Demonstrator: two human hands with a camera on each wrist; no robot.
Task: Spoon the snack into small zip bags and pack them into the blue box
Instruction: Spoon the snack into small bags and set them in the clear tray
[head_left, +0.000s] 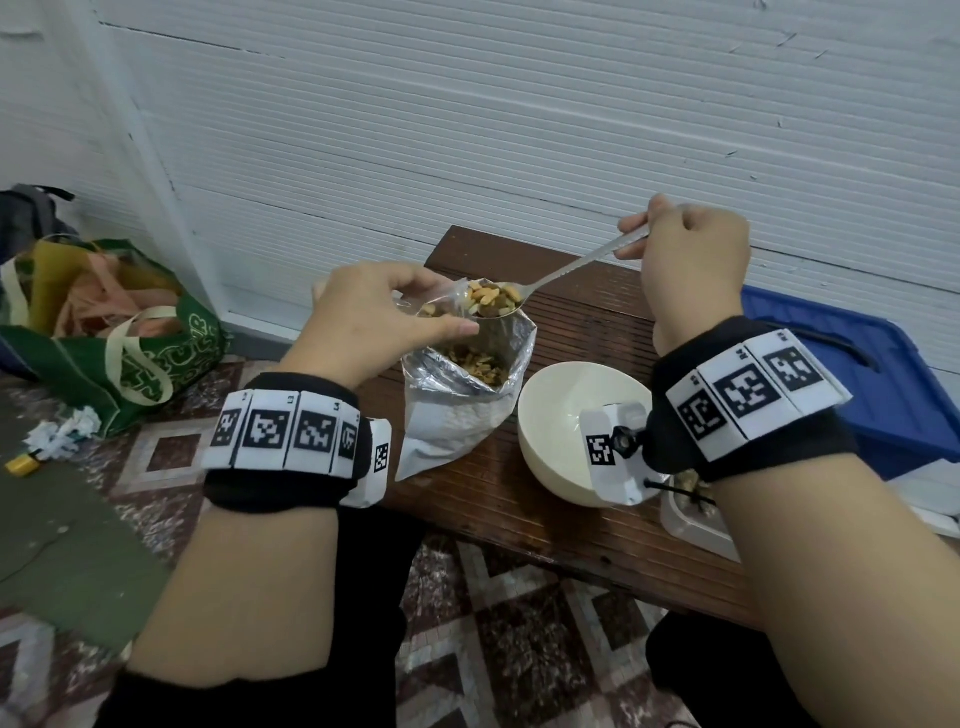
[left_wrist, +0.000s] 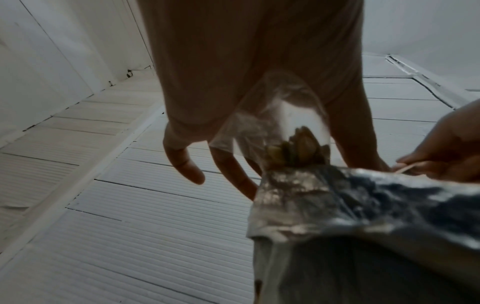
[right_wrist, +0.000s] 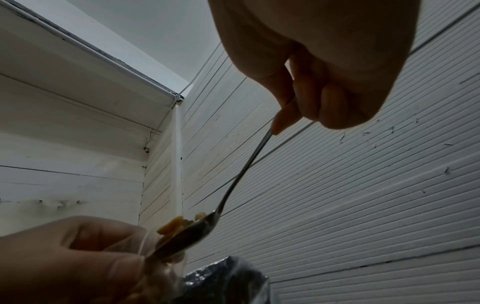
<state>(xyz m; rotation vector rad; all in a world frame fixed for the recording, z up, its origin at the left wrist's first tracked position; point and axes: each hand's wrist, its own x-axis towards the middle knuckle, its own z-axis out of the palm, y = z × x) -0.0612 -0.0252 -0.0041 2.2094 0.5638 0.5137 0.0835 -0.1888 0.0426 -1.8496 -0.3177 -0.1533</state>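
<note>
**Where things sit on and around the counter**

The foil snack bag (head_left: 462, 395) stands on the counter (head_left: 571, 322), near its left edge. Just right of it sits the bowl (head_left: 566, 410). Above the foil bag's mouth the left hand (head_left: 363, 317) holds the small zip bag (head_left: 441, 301), and the spoon (head_left: 524, 296), reaching in from the right hand (head_left: 691, 260), sits at its opening. The box (head_left: 852, 374) lies right of the counter. A shopping bag (head_left: 119, 332) rests on the floor to the left, against the wall (head_left: 519, 130).
</note>
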